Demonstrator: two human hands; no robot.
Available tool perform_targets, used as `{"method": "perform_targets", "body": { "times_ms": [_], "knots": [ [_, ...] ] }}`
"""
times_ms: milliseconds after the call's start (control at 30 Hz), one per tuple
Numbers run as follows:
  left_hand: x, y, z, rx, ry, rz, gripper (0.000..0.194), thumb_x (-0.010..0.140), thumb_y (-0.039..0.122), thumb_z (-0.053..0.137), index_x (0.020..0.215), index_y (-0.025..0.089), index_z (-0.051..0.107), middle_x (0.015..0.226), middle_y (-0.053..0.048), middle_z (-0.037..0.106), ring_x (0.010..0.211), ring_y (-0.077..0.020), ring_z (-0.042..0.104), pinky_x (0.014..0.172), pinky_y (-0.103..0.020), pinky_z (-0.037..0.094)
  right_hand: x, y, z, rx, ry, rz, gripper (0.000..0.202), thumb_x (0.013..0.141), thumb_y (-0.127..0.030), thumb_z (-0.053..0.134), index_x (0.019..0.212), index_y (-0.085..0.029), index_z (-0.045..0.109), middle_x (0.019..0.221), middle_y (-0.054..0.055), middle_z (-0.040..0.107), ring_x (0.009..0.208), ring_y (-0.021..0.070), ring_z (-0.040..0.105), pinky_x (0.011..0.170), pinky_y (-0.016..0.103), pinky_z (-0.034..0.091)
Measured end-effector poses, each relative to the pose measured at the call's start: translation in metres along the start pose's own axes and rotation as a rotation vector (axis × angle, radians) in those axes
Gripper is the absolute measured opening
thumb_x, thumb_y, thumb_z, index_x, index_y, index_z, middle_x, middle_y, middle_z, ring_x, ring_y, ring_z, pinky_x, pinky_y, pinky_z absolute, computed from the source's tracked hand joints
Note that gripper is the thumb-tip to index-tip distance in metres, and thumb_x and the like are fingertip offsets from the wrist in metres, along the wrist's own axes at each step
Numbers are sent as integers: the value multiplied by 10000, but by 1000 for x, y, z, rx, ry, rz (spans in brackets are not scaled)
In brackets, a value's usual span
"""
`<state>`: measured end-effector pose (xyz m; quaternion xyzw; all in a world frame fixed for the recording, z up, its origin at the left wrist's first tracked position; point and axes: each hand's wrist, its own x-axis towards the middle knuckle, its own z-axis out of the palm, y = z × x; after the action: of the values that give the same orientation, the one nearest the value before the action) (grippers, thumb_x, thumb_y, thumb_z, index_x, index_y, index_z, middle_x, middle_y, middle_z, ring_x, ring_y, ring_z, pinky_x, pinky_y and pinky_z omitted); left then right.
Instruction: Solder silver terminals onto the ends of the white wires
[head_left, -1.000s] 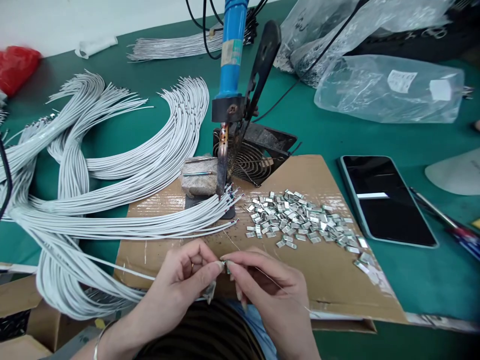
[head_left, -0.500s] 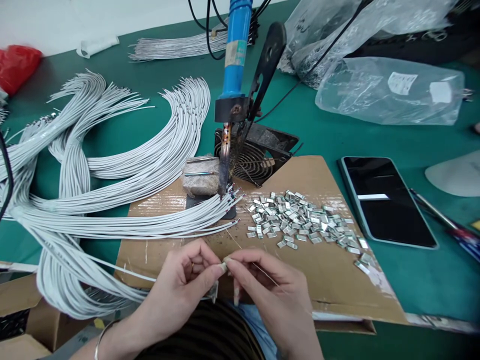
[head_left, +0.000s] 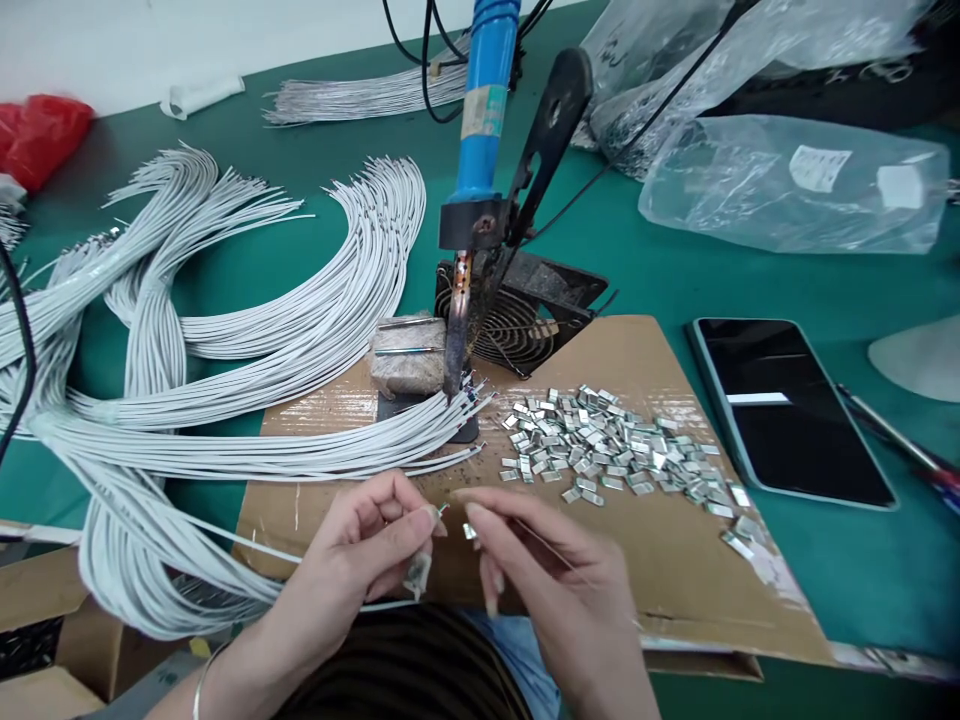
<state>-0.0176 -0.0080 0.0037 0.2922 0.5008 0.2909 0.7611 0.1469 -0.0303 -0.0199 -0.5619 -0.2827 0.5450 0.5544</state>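
My left hand is pinched, thumb against index finger, on a white wire whose tip pokes out past the thumb. A small pale, crumpled-looking piece shows beneath those fingers. To its right, my right hand has its fingers curled, with a small silvery metal piece at the thumb tip. A thin strand, like solder wire, runs through that hand. The hands are slightly apart over the cardboard sheet. Beyond them lies a heap of small metal pieces.
A soldering iron in a stand points down above white wire ends. Behind it sits a black fan, beside a worn block. Bundles of white wires spread left. A phone and plastic bags lie right.
My hands, which met at the fingertips, have moved apart. The wire tip now shows at my left thumb and a metal piece at my right. The whole view has shifted slightly.
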Motion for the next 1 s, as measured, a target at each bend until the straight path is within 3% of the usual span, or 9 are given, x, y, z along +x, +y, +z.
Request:
{"method": "perform_targets", "body": {
  "times_ms": [167,367,633,867,1000],
  "knots": [
    [-1,1,1,3,-48,14,429,973,488,764,874,128,555,721,17,483,563,-38,271,473,-177,147,-10,-5,11,16,-85,33,123,876,-300,801,955,-339,888,708,-7,605,476,16,504,492,152,382],
    [2,-2,3,16,-52,79,418,986,453,760,851,132,527,664,45,414,569,-48,257,498,-190,165,-10,-9,11,-24,-55,-16,137,877,-288,792,939,-368,885,680,-13,603,483,18,491,499,151,357],
    [4,-1,-2,131,-65,121,451,969,492,768,841,136,523,698,23,468,642,-75,357,584,-208,268,-12,-13,12,156,-66,220,68,789,-320,854,831,-275,882,641,-21,546,418,12,474,419,113,375],
    [0,-2,-5,207,-61,75,444,963,514,760,857,129,565,718,14,469,651,-83,345,583,-223,257,-7,-16,-1,-220,-129,-37,116,838,-273,781,835,-328,883,604,-2,596,503,64,498,493,190,348],
    [0,-2,0,259,0,80,444,966,521,737,858,125,569,715,6,485,654,-85,384,595,-209,290,-5,-22,-8,-235,-204,-9,113,883,-309,773,864,-328,882,628,-1,595,527,81,510,497,217,332]
  ]
}}
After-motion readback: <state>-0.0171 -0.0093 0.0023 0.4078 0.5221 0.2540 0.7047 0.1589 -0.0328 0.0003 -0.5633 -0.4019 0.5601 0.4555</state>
